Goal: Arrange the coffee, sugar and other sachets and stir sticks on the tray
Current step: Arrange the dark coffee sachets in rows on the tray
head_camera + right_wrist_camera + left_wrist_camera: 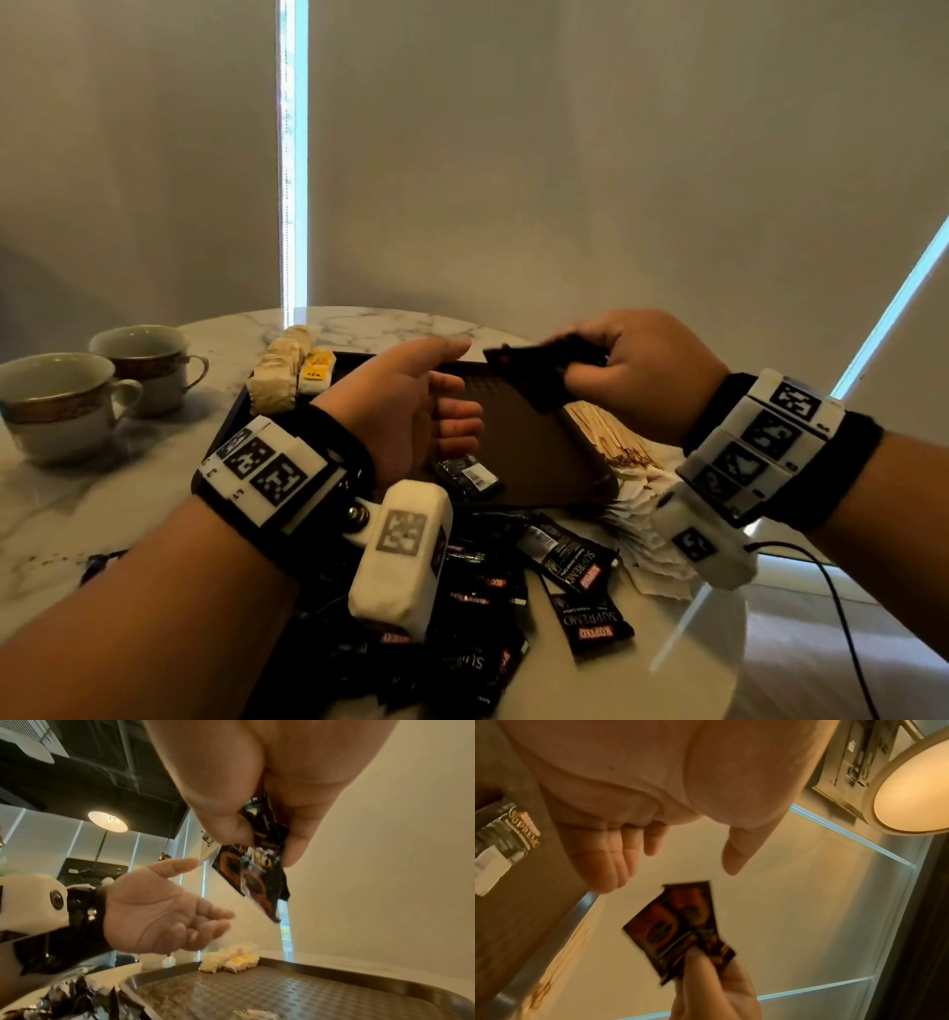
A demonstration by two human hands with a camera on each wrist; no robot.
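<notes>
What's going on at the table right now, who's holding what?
A person is sorting drink supplies onto a dark tray. The right hand pinches a small bunch of black coffee sachets above the tray, while the left hand waits beside them, open and empty. On the tray lie one coffee sachet at its near edge and tea bags in the far corner. A loose sachet pile sits on the table in front of it.

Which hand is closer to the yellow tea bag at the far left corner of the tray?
Left. The left hand hovers just right of the yellow tea bag; the right hand is across the dark brown tray.
</notes>
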